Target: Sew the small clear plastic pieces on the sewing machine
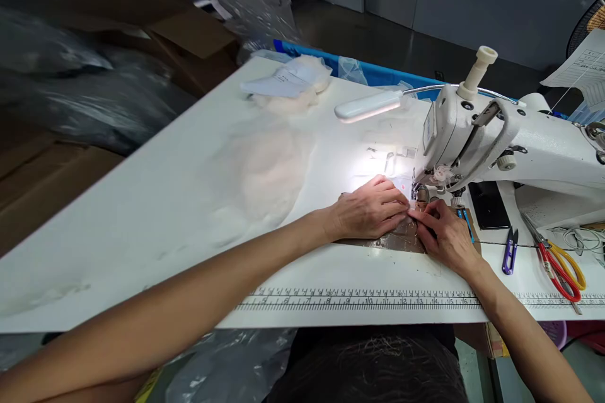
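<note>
My left hand lies on the white table with its fingertips pressed together on a small pale piece at the needle of the white sewing machine. My right hand meets it from the right, fingers pinched on the same small piece, just below the presser foot. The piece is overexposed by the lamp, so its kind is unclear. Both hands rest over a brownish metal plate set in the table.
Purple thread snips and red-and-yellow scissors lie right of my hands. A printed ruler runs along the table's front edge. White fluffy fabric sits at the far side. Cardboard boxes and plastic bags stand left.
</note>
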Tool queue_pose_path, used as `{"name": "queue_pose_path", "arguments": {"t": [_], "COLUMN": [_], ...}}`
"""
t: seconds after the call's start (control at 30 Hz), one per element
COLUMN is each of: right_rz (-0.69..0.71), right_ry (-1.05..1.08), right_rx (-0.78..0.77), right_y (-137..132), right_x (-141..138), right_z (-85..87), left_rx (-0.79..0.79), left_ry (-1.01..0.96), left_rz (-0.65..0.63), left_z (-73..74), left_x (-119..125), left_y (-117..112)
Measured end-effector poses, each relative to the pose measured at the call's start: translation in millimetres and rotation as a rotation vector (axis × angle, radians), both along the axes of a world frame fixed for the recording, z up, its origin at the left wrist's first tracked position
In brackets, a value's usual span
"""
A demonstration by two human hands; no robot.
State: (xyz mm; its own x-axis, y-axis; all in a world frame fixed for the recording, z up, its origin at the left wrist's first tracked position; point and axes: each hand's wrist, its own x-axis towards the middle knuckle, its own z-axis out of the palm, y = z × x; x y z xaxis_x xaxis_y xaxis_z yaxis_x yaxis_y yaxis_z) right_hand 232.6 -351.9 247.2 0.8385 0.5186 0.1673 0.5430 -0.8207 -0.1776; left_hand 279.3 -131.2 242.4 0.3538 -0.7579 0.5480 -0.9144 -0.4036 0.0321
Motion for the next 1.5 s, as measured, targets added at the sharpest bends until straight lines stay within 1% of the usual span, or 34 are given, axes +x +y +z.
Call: {"name": "queue_pose_path", "arguments": {"t": [0.07,0.17,0.3,0.47,0.63,0.77,1.0,1.13,1.27,1.37,1.43,1.5], "right_rz": [0.001,-0.010,-0.028,-0.025,-0.012,-0.011,-0.045,-0.049,-0.065,-0.070,-0.070,-0.111], "right_ry": [-0.001,0.012,0.066,0.078,0.061,0.039,0.075,0.066,0.055,0.073,0.103,0.140], "right_rx": [0.014,0.036,0.059,0.019,-0.012,-0.056,-0.122,-0.153,-0.151,-0.093,0.026,0.187], "right_y": [-0.1,-0.7,-2.0,-1.4,-0.1,2.1,8.3,10.3,11.8,9.1,4.6,-0.8], "right_x": [0.1,-0.3,-0.7,0.0,-0.1,-0.4,-0.5,-0.1,0.3,1.3,2.9,5.2], "right_z": [-0.3,-0.1,0.8,2.7,5.5,8.4,14.5,13.2,10.7,8.5,6.4,4.0], "left_rx": [0.004,0.017,0.050,0.089,0.134,0.115,0.092,0.090,0.060,0.064,0.076,0.077], "left_ry": [0.027,0.063,0.073,0.045,0.078,0.098,0.061,0.065,0.025,0.011,0.014,0.016], "left_rz": [-0.076,-0.114,-0.107,-0.103,-0.086,-0.083,-0.070,-0.036,0.006,0.039,0.048,0.050], "left_z": [0.7,1.3,2.7,6.7,7.6,7.6,8.4,5.7,2.8,1.4,0.7,-0.1], "left_x": [0.4,0.7,0.0,-1.3,-1.8,-2.1,-1.7,-1.2,-1.6,-1.9,-1.7,-1.3], "left_y": [1.3,2.9,3.2,3.8,4.5,4.5,4.1,2.9,0.7,-0.4,-0.5,-0.3]}}
